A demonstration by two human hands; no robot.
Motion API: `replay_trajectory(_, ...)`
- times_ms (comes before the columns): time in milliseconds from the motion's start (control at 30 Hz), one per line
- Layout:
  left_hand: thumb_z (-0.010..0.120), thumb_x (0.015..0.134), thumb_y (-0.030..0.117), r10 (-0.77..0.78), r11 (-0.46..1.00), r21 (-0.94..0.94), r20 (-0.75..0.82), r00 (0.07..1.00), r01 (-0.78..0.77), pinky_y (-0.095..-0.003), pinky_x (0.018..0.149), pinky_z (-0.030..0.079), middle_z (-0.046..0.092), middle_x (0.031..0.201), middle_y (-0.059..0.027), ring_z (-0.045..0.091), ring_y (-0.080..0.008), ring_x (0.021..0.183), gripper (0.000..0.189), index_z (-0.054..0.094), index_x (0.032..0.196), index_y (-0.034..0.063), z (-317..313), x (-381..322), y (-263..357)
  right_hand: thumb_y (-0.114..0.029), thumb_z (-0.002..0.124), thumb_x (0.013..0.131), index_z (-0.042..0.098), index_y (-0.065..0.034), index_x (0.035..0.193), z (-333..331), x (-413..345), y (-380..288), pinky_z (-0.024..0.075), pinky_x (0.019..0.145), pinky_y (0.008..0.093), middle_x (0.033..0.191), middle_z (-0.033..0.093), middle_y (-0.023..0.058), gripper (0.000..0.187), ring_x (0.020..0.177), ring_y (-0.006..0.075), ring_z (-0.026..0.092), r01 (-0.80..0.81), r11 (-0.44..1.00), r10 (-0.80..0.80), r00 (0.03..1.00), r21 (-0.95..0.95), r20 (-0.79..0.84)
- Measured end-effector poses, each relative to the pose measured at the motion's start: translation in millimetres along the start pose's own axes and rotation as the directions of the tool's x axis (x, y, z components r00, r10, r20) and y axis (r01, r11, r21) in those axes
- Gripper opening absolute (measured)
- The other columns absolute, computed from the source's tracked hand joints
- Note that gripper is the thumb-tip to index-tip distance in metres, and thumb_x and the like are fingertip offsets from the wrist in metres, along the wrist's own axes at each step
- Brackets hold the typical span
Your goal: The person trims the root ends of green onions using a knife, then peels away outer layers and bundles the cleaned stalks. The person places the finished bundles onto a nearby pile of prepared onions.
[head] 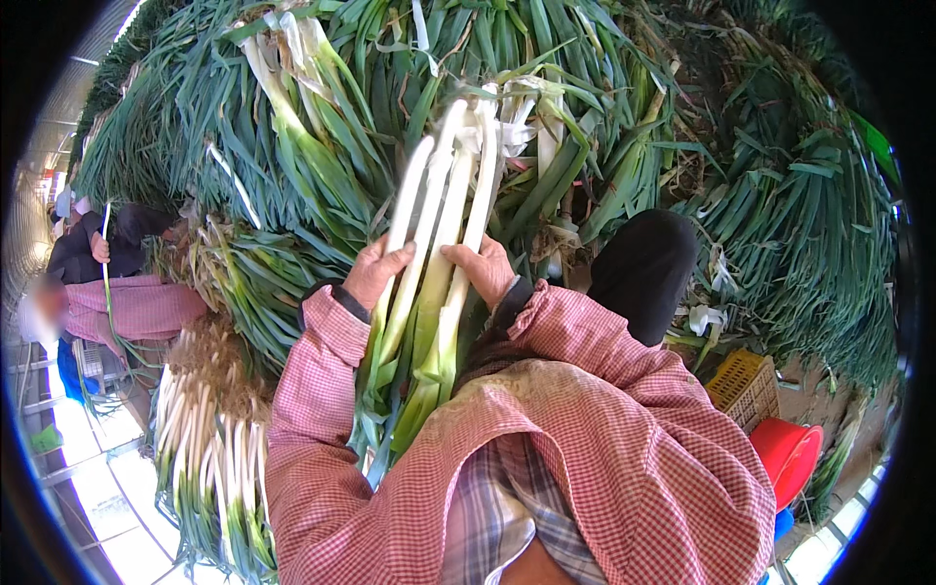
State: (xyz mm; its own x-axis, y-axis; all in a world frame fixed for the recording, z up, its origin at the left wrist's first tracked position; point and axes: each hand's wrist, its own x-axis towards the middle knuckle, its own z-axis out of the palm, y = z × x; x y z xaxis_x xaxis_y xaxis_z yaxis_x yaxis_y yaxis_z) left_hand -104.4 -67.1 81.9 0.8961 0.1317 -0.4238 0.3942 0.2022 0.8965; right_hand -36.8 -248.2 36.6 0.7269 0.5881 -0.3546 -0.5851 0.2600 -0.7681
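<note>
Several green onions (431, 227) with long white stalks lie between my two hands, their white ends pointing away from me and their green leaves towards my lap. My left hand (376, 270) is closed around the stalks on the left side, thumb on top. On the right side, my right hand (482, 267) grips the same group, its thumb across a stalk. Loose pale outer skins (515, 131) hang near the white ends. Beyond them spreads a large heap of green onion leaves (439, 44), with a peeled-looking white stalk (234, 183) on it at the left.
At the lower left lies a row of green onions (219, 439) with brown roots. Another person (131, 307) sits at the far left, a stalk in one hand. A yellow plastic crate (742, 387) and a red plastic container (786, 461) stand at the right, below more leaves (812, 256).
</note>
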Motion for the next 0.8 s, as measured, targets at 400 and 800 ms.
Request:
replay_trajectory(400, 0.065, 0.088, 0.016, -0.249, 0.866, -0.385, 0.224, 0.942, 0.320, -0.0383, 0.083, 0.056, 0.063, 0.111, -0.0146, 0.066, -0.0239, 0.094, 0.044, 0.049, 0.126, -0.0002, 10.7, 25.1, 11.2, -0.039, 0.058, 0.092, 0.039, -0.0011, 0.136, -6.3, -11.2, -11.2, 0.0393, 0.099, 0.0314, 0.126, 0.054, 0.0116, 0.061, 0.114, 0.0193, 0.050, 0.212, 0.948, -0.143, 0.951, -0.238, 0.275)
replay_trajectory(800, 0.069, 0.079, 0.027, -0.064, 0.795, -0.502, 0.488, 0.870, 0.340, -0.0484, 0.095, 0.048, 0.059, 0.119, -0.0195, 0.062, -0.0315, 0.104, 0.070, 0.039, 0.136, -0.0002, 0.4, 7.1, -6.8, -0.047, 0.044, 0.097, 0.041, -0.0030, 0.134, 11.7, -12.6, -45.5, 0.0430, 0.095, 0.0317, 0.118, 0.058, 0.0120, 0.058, 0.107, 0.0197, 0.056, 0.218, 0.961, -0.151, 0.929, -0.169, 0.339)
